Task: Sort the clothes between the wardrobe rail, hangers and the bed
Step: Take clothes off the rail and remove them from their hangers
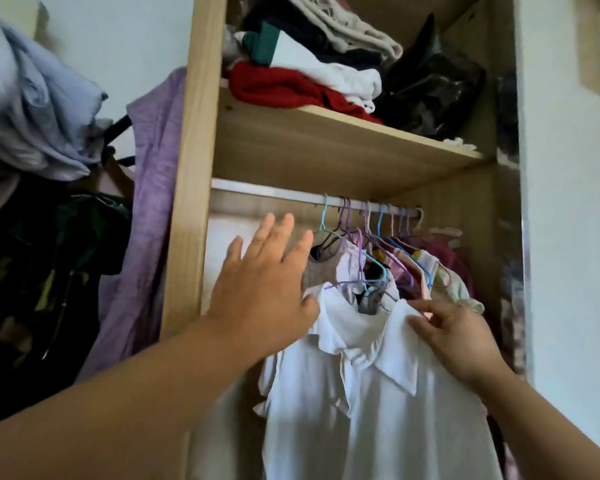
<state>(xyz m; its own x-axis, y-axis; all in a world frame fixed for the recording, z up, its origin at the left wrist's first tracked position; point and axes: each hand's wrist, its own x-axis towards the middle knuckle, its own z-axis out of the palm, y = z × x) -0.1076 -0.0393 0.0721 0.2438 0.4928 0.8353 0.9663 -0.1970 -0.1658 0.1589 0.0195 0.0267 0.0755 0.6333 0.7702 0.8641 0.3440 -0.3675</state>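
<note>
I was handling the white shirt (361,410), at six o'clock below the rail (274,192). My right hand (459,341) pinched its shoulder. My left hand (260,292) lay flat, fingers spread, at its nine o'clock. Next, I judged, its hanger needed seating squarely on the rail.

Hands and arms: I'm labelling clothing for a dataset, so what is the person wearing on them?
Nothing shows. The left hand and right hand are bare, with no gloves, rings or watch visible, and the left forearm and right forearm are uncovered to the frame's edge, no sleeve in view.
</note>
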